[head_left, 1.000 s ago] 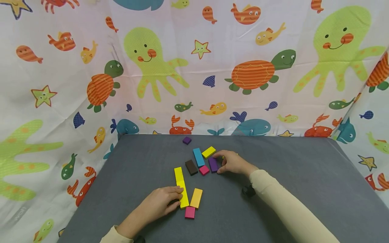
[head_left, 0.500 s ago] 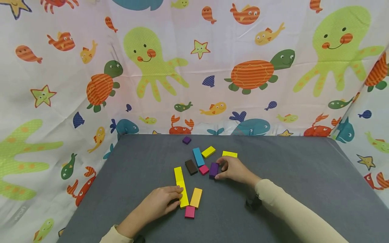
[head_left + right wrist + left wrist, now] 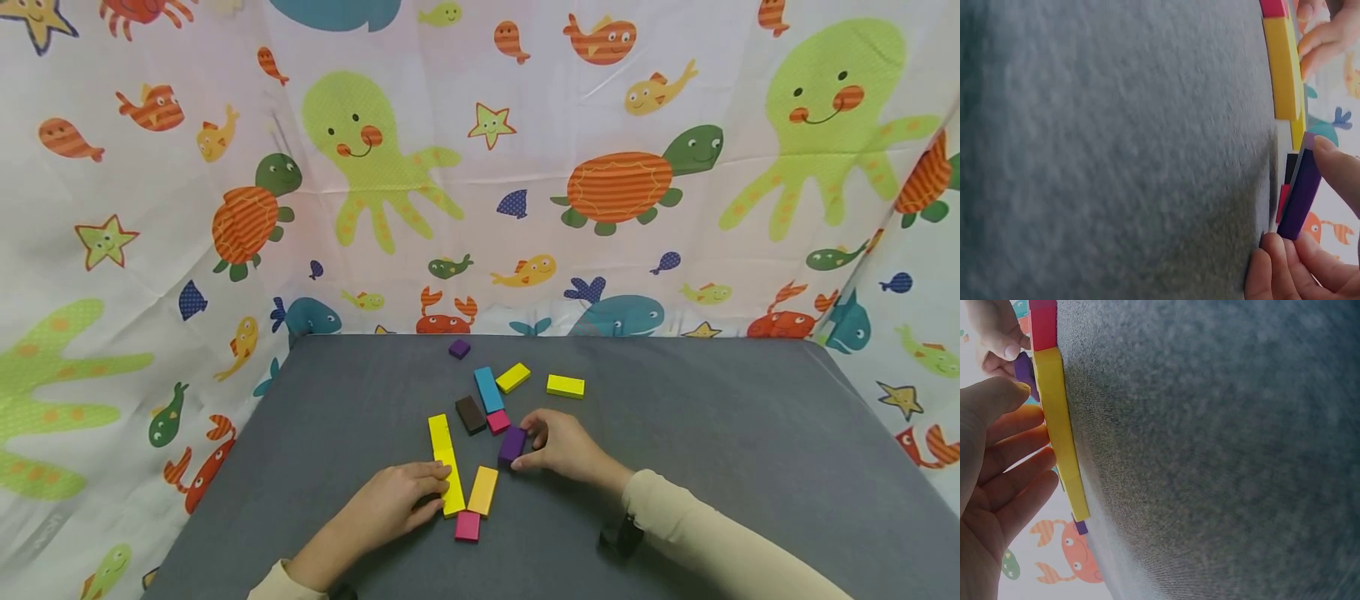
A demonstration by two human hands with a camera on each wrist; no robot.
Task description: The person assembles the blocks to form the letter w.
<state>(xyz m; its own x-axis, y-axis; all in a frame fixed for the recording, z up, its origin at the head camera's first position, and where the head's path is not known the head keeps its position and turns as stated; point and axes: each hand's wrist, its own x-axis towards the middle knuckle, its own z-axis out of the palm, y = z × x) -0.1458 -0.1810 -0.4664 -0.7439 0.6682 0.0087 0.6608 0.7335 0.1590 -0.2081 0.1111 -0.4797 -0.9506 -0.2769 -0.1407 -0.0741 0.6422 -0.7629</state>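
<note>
The right hand point(image 3: 566, 450) is pinching a smooth, dark-purple rectangular block point(image 3: 512, 447) between thumb and fingers, now carrying it toward seven o'clock, apparently narrowing the gap to a flat, orange rectangular block point(image 3: 483, 490). The left hand point(image 3: 401, 500), fingers loosely extended, is touching a straight-edged, bright-yellow two-block row point(image 3: 446, 455); everything is resting above a matte, grainy grey desk point(image 3: 712, 425).

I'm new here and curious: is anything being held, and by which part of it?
The right hand pinches a purple block by its two ends; the left hand only touches a yellow block.
</note>
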